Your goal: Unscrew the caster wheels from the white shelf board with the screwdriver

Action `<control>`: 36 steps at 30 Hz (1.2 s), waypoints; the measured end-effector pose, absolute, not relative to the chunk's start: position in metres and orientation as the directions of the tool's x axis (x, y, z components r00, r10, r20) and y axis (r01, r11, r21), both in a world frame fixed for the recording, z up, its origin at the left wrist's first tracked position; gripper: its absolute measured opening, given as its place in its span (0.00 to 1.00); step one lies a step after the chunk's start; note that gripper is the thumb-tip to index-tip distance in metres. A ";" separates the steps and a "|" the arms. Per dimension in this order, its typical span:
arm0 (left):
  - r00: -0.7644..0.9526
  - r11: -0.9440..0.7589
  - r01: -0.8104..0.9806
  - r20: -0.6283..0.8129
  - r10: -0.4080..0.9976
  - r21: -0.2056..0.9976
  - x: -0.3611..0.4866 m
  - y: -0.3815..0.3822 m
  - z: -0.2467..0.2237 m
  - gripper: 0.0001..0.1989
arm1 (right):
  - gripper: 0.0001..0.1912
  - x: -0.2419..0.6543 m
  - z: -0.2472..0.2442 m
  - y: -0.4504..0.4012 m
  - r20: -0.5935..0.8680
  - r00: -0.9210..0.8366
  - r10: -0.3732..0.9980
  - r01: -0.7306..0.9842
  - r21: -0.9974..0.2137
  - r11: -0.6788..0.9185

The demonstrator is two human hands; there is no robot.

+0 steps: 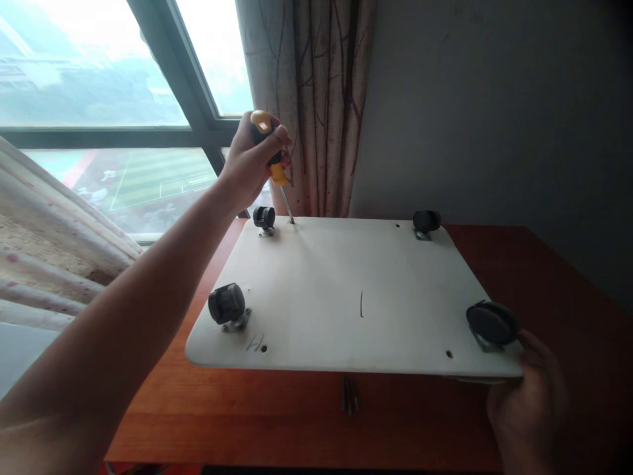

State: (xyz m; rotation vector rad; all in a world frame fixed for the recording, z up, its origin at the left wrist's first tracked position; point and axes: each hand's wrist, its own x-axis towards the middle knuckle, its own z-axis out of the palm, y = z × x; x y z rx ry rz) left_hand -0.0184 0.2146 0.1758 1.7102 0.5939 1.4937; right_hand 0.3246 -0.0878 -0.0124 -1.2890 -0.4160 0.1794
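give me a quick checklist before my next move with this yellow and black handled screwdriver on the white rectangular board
1. Yellow and black handled metal screwdriver gripped in left hand: ok.
2. Its tip meeting the white rectangular board, beside the far left black caster wheel: ok.
3. Tip seated in a screw head: cannot tell, too small.
4. Right hand at the board's near right corner: ok.
5. A caster near each board corner: ok.
6. Type of slim metal pieces on the reddish-brown wooden table: cannot tell.
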 end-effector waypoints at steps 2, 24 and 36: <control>0.218 -0.574 -0.159 0.595 0.773 0.803 -0.018 0.213 0.179 0.17 | 0.13 0.324 -0.011 -0.088 0.202 0.908 0.367 0.114 -0.962 0.247; 0.599 -0.625 0.778 0.233 0.766 0.057 0.006 0.179 0.188 0.13 | 0.13 0.321 -0.008 -0.090 0.197 0.901 0.385 0.102 -0.962 0.254; 0.574 -0.570 0.734 -0.112 0.811 -0.368 -0.004 0.201 0.149 0.20 | 0.14 0.327 -0.016 -0.089 0.207 0.905 0.372 0.098 -0.951 0.292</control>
